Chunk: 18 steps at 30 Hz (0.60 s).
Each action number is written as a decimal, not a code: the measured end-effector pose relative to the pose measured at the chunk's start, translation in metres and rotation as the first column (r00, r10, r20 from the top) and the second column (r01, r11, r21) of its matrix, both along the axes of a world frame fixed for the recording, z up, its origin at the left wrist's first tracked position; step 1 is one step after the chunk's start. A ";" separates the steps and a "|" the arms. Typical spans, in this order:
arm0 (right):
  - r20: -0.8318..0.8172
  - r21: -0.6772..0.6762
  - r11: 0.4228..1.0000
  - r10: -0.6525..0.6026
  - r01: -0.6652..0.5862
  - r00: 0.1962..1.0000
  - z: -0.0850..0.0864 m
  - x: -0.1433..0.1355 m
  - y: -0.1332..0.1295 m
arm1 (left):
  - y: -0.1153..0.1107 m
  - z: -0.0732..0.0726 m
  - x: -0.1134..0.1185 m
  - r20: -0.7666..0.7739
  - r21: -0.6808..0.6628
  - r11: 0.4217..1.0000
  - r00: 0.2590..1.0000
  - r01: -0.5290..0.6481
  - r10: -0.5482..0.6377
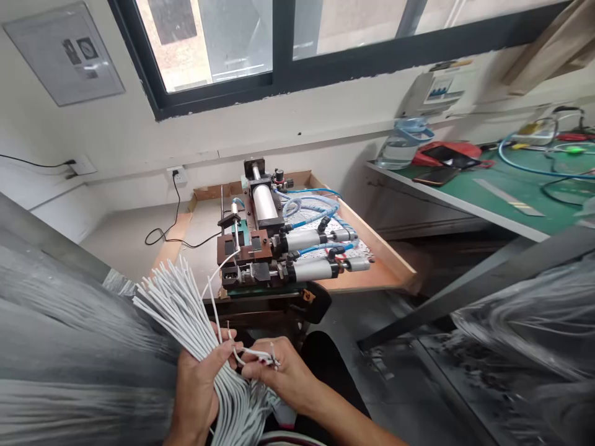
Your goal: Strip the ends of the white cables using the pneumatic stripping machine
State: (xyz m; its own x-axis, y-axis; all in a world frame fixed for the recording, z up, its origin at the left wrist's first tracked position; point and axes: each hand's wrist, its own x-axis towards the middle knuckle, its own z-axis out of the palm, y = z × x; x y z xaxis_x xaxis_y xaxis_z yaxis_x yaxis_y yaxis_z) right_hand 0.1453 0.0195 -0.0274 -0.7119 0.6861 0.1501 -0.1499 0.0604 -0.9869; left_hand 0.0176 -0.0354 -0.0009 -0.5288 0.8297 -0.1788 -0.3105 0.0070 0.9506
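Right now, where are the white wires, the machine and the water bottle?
White wires [180, 308]: head view, bundle's upper part.
Machine [302, 240]: head view, its middle silver cylinder.
Water bottle [396, 151]: head view, its clear side.

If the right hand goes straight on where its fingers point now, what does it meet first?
The right hand would probably meet the left hand first, near its thumb; the depth is hard to judge.

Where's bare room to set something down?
Grey tabletop left of the black cord; green bench between the dark slab and pale strip. Crowded: around the machine and white wires; the bench's right end, under cables.
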 end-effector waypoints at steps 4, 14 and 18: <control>0.037 -0.070 0.998 0.010 -0.008 0.999 -0.005 0.001 0.003 | 0.001 0.000 -0.005 -0.035 0.028 0.999 0.998 -0.042 0.043; -0.047 -0.330 0.943 0.018 -0.033 0.999 -0.006 -0.003 -0.004 | 0.009 -0.006 -0.011 -0.267 0.106 0.950 0.912 -0.293 0.311; -0.047 -0.420 0.907 -0.051 0.026 0.998 -0.017 0.012 -0.006 | 0.017 -0.002 -0.021 -0.218 0.119 0.916 0.890 -0.384 0.401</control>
